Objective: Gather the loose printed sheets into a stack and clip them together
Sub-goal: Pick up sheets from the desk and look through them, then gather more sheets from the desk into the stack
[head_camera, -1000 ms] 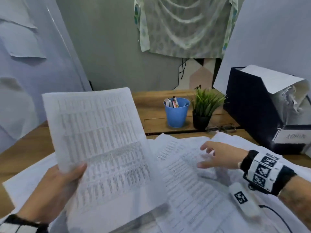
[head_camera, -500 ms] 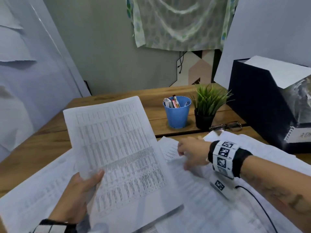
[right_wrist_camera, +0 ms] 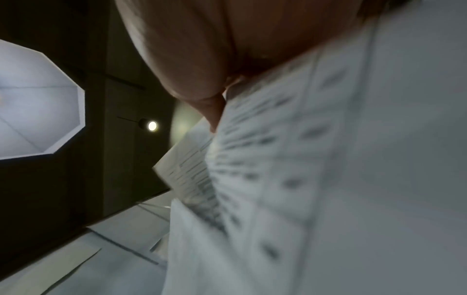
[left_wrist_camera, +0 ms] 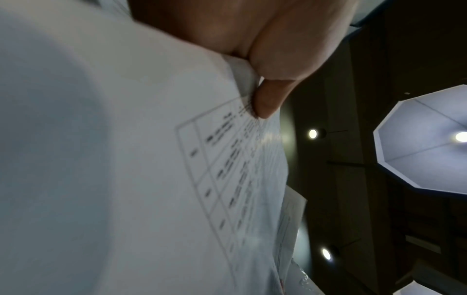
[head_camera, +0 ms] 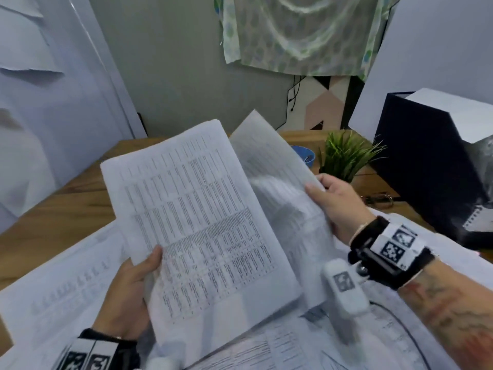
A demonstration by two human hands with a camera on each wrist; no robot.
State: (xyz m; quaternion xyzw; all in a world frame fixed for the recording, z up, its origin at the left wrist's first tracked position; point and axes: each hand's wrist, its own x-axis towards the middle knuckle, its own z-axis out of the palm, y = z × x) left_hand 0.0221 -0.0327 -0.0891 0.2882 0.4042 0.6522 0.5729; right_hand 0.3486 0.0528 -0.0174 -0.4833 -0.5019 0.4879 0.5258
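A person sits at a wooden bench (head_camera: 61,209) strewn with loose white printed sheets (head_camera: 61,284). The left hand (head_camera: 128,292) holds up a white sheet printed with dense tables (head_camera: 202,222), raised clear of the bench; the thumb lies across its lower left edge and the fingers curl behind it (the left wrist view shows a thumb (left_wrist_camera: 267,101) pressing the paper from the front). The right hand (head_camera: 338,204) pinches a second white printed sheet (head_camera: 277,177) by its right edge, thumb on the front and fingers behind, and holds it tilted just behind the first sheet, the two overlapping. This second sheet looks blurred. More printed pages (head_camera: 280,345) lie flat on the bench under both hands. Behind the raised sheets stand a blue plastic cup (head_camera: 306,156), mostly hidden, and a small green potted plant (head_camera: 344,153). A dark blue box (head_camera: 426,166) sits at the far right of the bench.
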